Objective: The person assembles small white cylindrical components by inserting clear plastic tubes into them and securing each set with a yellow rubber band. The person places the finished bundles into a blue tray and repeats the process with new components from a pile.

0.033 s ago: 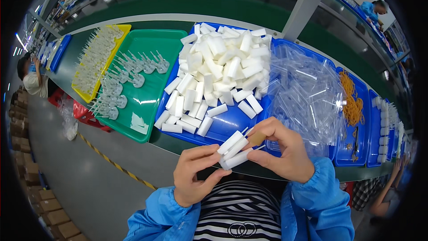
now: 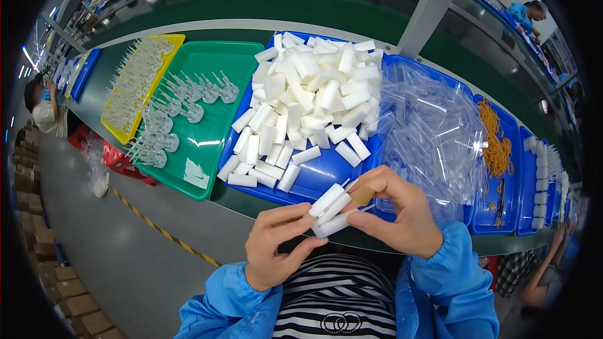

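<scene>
In front of my body, just off the table's near edge, my two hands hold a small piece with several white foam cylinders (image 2: 329, 201) side by side. My left hand (image 2: 273, 242) pinches its near-left end between fingers and thumb, and a pale base shows there. My right hand (image 2: 402, 213) is closed at the other end, its thumb against the lowest cylinder and its forefinger bent over the top. Thin pale prongs poke out of the cylinders beside the right fingers. Beyond stands a blue tray (image 2: 317, 179) heaped with white foam cylinders (image 2: 308, 91).
To the left are a green tray (image 2: 210, 56) with pronged clear pieces (image 2: 195, 112) and a yellow tray (image 2: 176, 44) of similar pieces. On the right lie clear plastic sleeves (image 2: 427, 125), orange rubber bands (image 2: 494, 138) with tweezers (image 2: 500, 201), and white cylinders (image 2: 540, 198). A metal post (image 2: 433, 6) rises behind.
My left hand and the held piece have shifted very slightly to the right. Both hands keep their grip.
</scene>
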